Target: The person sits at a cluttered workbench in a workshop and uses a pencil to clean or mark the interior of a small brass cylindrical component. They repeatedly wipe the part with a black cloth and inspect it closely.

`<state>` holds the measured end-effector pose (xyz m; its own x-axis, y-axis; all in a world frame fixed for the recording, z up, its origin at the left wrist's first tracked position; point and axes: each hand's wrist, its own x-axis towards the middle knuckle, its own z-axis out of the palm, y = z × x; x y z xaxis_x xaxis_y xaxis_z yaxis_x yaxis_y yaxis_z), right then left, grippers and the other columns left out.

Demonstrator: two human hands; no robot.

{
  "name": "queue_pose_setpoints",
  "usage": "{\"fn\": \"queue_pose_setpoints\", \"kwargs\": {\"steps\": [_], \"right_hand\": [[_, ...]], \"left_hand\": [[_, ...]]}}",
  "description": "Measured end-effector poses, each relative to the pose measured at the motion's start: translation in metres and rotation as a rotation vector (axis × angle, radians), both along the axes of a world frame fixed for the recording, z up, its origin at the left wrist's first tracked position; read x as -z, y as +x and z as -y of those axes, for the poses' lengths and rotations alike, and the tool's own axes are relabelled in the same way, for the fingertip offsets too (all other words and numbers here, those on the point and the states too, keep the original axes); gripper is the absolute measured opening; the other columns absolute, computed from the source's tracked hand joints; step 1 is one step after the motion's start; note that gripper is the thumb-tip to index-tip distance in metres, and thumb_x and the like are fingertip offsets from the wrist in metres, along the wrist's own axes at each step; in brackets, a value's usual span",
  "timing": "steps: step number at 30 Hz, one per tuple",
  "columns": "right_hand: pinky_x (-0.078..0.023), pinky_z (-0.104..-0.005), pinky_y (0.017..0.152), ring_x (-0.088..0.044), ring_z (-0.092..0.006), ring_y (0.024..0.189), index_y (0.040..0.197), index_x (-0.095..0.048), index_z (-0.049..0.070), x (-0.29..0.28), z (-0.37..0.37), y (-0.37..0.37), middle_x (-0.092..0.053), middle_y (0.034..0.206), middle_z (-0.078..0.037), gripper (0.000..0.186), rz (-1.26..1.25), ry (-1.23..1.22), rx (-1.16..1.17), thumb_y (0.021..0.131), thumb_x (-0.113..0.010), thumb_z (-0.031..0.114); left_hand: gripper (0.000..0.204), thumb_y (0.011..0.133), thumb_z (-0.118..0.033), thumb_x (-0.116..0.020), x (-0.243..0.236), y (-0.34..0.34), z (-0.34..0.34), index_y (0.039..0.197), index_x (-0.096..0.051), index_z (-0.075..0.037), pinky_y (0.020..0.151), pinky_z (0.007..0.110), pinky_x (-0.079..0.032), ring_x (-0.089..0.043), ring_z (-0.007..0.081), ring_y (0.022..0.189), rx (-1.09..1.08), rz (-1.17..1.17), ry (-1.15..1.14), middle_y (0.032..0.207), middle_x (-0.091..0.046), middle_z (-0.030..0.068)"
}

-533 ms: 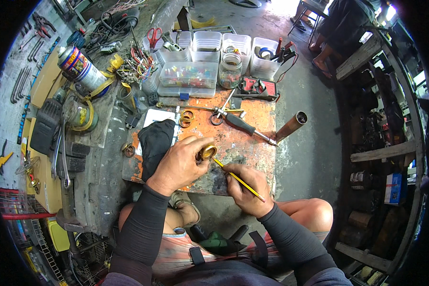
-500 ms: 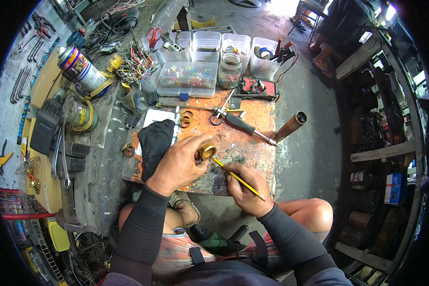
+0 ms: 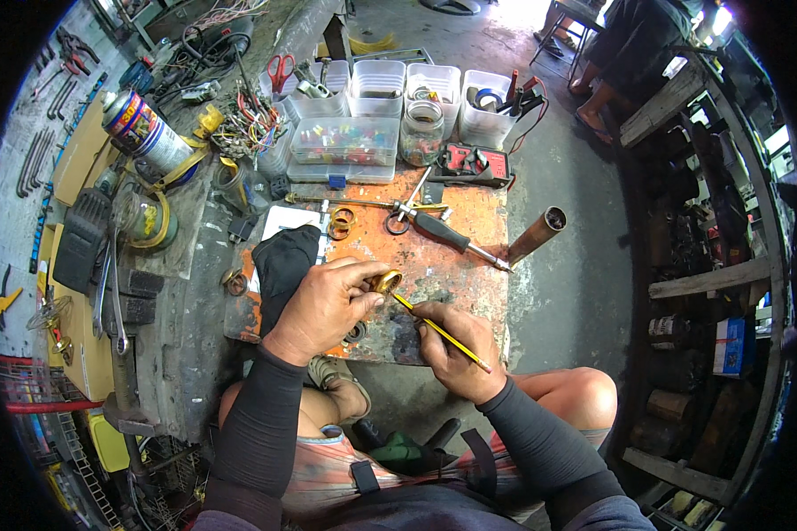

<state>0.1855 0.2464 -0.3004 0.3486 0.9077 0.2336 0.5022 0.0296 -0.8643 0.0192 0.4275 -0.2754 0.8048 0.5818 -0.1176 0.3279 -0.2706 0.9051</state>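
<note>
Between the fingertips of my left hand (image 3: 328, 305) is a brass-coloured ring (image 3: 386, 281), held above the worn orange tabletop (image 3: 452, 296). My right hand (image 3: 460, 345) grips a yellow-and-black pencil (image 3: 443, 331), its tip close to the ring's lower edge; whether they touch I cannot tell. Just under my left fingers a dark ring (image 3: 355, 333) lies on the table. A stack of brass rings (image 3: 340, 223) sits farther back. Beside my left hand lies a crumpled black cloth (image 3: 285, 265), partly over a white sheet.
A long screwdriver-like tool (image 3: 443, 231) lies across the table near an upright copper-coloured tube (image 3: 538, 235). Clear plastic bins (image 3: 378, 87), a parts box (image 3: 341, 150) and a glass jar (image 3: 422, 133) line the back. A spray can (image 3: 146, 131) leans at left. Another person (image 3: 633, 53) is at far right.
My left hand has shifted slightly left and tilted the ring, showing the dark ring beneath it more. The pencil stays in my right hand, nearly unmoved.
</note>
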Motion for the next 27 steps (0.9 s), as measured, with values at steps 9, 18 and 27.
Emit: {"fn": "queue_pose_setpoints", "kwargs": {"steps": [9, 18, 27], "right_hand": [[-0.06, -0.0428, 0.073, -0.077, -0.0355, 0.079, 0.12, -0.077, 0.001, -0.0026, -0.0007, -0.0009, -0.077, 0.089, -0.02, 0.027, -0.018, -0.014, 0.027, 0.095, -0.07, -0.001], [-0.06, -0.0432, 0.075, -0.077, -0.0369, 0.08, 0.119, -0.076, -0.001, -0.0011, -0.001, -0.0005, -0.077, 0.092, -0.021, 0.026, -0.009, 0.0, 0.039, 0.094, -0.069, -0.002], [-0.061, -0.0433, 0.079, -0.077, -0.0371, 0.084, 0.119, -0.076, -0.001, -0.0034, -0.0017, -0.0002, -0.077, 0.095, -0.021, 0.026, -0.008, -0.032, 0.041, 0.094, -0.069, -0.002]], "left_hand": [[0.04, 0.1, 0.004, -0.075, 0.0045, -0.0002, -0.0029, 0.14, -0.073, 0.003, 0.084, 0.032, -0.065, -0.082, 0.0193, 0.099, 0.021, 0.034, 0.011, 0.112, -0.08, 0.0157], [0.041, 0.099, 0.002, -0.077, 0.0064, 0.0001, -0.0078, 0.141, -0.072, 0.004, 0.093, 0.034, -0.067, -0.081, 0.0218, 0.108, 0.049, -0.012, 0.051, 0.126, -0.076, 0.018], [0.039, 0.103, -0.004, -0.075, 0.003, 0.0026, -0.0078, 0.141, -0.071, 0.004, 0.096, 0.038, -0.063, -0.078, 0.0284, 0.108, 0.075, -0.041, 0.192, 0.124, -0.076, 0.0205]]}}
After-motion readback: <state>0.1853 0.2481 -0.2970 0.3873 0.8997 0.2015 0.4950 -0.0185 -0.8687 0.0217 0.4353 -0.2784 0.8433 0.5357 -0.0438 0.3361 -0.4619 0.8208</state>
